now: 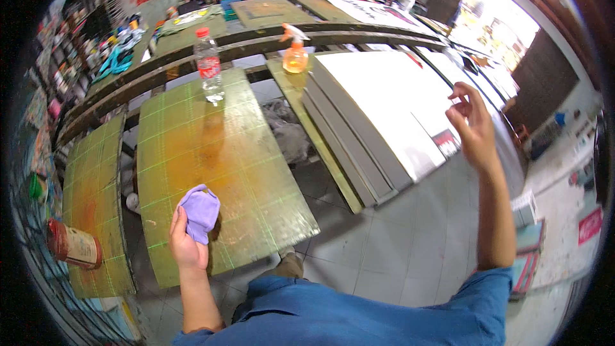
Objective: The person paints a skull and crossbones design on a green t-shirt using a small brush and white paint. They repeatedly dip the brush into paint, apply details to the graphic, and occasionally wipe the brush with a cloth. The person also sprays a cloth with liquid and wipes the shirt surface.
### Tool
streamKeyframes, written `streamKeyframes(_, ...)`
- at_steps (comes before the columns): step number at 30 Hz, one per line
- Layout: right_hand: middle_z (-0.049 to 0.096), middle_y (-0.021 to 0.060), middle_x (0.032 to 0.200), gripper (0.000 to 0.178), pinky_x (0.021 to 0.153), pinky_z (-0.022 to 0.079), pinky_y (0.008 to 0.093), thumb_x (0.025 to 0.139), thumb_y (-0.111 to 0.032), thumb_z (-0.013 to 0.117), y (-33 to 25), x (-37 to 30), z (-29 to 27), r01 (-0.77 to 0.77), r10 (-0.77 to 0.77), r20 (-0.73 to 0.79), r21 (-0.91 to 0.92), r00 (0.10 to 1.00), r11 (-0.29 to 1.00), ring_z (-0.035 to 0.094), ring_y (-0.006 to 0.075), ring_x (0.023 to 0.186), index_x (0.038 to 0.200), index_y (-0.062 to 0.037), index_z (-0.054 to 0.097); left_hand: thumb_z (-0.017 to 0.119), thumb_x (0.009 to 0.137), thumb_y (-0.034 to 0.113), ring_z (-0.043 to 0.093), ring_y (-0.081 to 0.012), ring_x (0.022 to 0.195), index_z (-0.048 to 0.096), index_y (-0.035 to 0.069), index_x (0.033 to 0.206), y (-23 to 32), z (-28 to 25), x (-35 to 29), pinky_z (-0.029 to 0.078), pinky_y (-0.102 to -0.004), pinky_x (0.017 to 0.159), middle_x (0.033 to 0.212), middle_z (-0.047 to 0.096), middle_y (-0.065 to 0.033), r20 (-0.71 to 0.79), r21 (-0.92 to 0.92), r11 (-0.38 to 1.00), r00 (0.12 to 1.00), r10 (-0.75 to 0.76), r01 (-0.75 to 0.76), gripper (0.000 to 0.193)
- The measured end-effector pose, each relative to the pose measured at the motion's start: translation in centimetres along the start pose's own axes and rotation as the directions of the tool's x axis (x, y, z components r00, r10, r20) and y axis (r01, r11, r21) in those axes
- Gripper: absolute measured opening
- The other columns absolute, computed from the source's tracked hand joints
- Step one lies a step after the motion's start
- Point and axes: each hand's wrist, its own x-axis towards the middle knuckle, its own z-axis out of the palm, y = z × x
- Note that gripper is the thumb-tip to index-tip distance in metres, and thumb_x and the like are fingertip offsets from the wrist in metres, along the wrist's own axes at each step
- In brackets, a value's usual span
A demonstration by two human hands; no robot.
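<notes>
A folded purple cloth (201,212) is gripped in my left hand (188,243), closed around its lower left side above the yellow-green board (240,154). My right hand (473,127) is raised to the right of the white sheets (384,102), holding nothing. Its fingers curl loosely, with a gap between thumb and fingertips. On the far end of the green board stands a clear plastic bottle (208,67) with a red cap. An orange spray bottle (295,51) stands farther right, beside the white stack.
Another green board (96,198) lies at the left, with a red-brown jar (73,245) near its front. Dark rails (256,45) run across behind. Grey slabs (352,141) form the stack's left side. Gaps between boards show the tiled floor (384,237).
</notes>
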Motion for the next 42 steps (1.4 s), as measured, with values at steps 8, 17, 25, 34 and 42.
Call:
streamKeyframes(8, 0.067, 0.0195, 0.111, 0.046, 0.089, 0.051, 0.0412, 0.084, -0.029, 0.066, 4.6, 30.6, 18.9, 0.269, -0.012, 0.476, -0.476, 0.879, 0.837, 0.065, 0.0342, 0.102, 0.122, -0.0036, 0.062, 0.035, 0.106, 0.023, 0.053, -0.0297, 0.126, 0.048, -0.008, 0.133, -2.1, -0.6, 0.9, 0.038, -0.0415, 0.111, 0.135, 0.055, -0.0200, -0.262, 0.003, 0.995, 0.960, 0.097, -0.100, 0.043)
streamKeyframes(17, 0.072, 0.0185, 0.099, 0.040, 0.082, 0.052, 0.0426, 0.079, -0.040, 0.076, 16.2, 39.0, 37.3, 0.223, 0.150, 0.554, -0.549, 0.819, 0.806, 0.069, 0.0348, 0.093, 0.101, -0.0070, 0.074, 0.035, 0.106, 0.027, 0.053, -0.0315, 0.126, 0.045, -0.005, 0.137, -1.1, -3.7, -7.9, 0.040, -0.0438, 0.110, 0.137, 0.052, -0.0189, -0.492, 0.197, 0.935, 0.795, 0.355, -0.296, 0.045)
streamKeyframes(25, 0.072, 0.0151, 0.102, 0.040, 0.081, 0.053, 0.0441, 0.082, -0.040, 0.071, 6.4, 36.1, 29.4, 0.328, -0.067, 0.544, -0.398, 0.836, 0.857, 0.069, 0.0329, 0.094, 0.109, -0.0102, 0.071, 0.041, 0.100, 0.032, 0.048, -0.0366, 0.130, 0.045, -0.009, 0.136, -2.8, 7.2, -11.3, 0.033, -0.0467, 0.115, 0.139, 0.050, -0.0247, -0.527, 0.407, 0.881, 0.726, 0.442, -0.241, 0.055)
streamKeyframes(34, 0.064, 0.0038, 0.073, 0.027, 0.061, 0.047, 0.0293, 0.089, -0.028, 0.071, -2.7, 23.5, 10.2, 0.402, -0.564, 0.297, 0.460, 0.771, 0.792, 0.058, 0.0100, 0.066, 0.094, -0.0014, 0.069, 0.035, 0.107, 0.032, 0.054, -0.0293, 0.125, 0.042, 0.001, 0.142, -9.9, 12.7, -6.6, 0.045, -0.0436, 0.105, 0.141, 0.051, -0.0149, -0.137, -0.161, 0.953, 0.963, 0.234, -0.255, 0.048)
streamKeyframes(42, 0.061, -0.0009, 0.075, 0.027, 0.055, 0.045, 0.0223, 0.093, -0.028, 0.066, -9.8, 10.5, 5.0, 0.352, -0.784, 0.485, 0.708, 0.388, 0.612, 0.056, 0.0055, 0.064, 0.102, -0.0019, 0.068, 0.028, 0.106, 0.043, 0.043, -0.0370, 0.134, 0.033, 0.013, 0.149, -11.1, 22.6, -9.7, 0.040, -0.0617, 0.103, 0.150, 0.041, -0.0119, -0.050, -0.682, 0.699, 0.966, 0.252, -0.218, 0.053)
